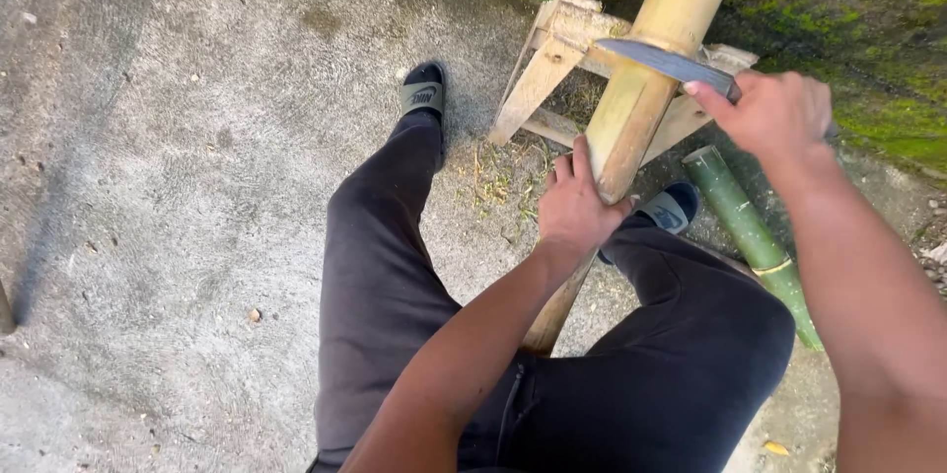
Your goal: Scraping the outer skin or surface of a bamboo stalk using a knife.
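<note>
At upper centre of the frame, the thick pale-yellow bamboo pole (651,69) leans on a rough wooden frame (543,69). The left hand (572,207) wraps it closed; the right hand (774,113) grips a long dark steel blade (666,61) across it. Best keep left fingers below the edge.

- The bamboo pole (646,78) is pale yellow-tan, smooth and faintly shiny, duller where its skin is pared.
- The knife blade (663,60) is grey metal, worn and matt.
- The green bamboo piece (750,236) has a smooth, waxy skin.
- The wooden stand (541,69) is raw, rough-sawn timber.
- The concrete floor (178,167) is grey, gritty and matt.
- The trousers (385,286) are dark, soft cloth.
- The wall (868,29) is rough and mossy.
</note>
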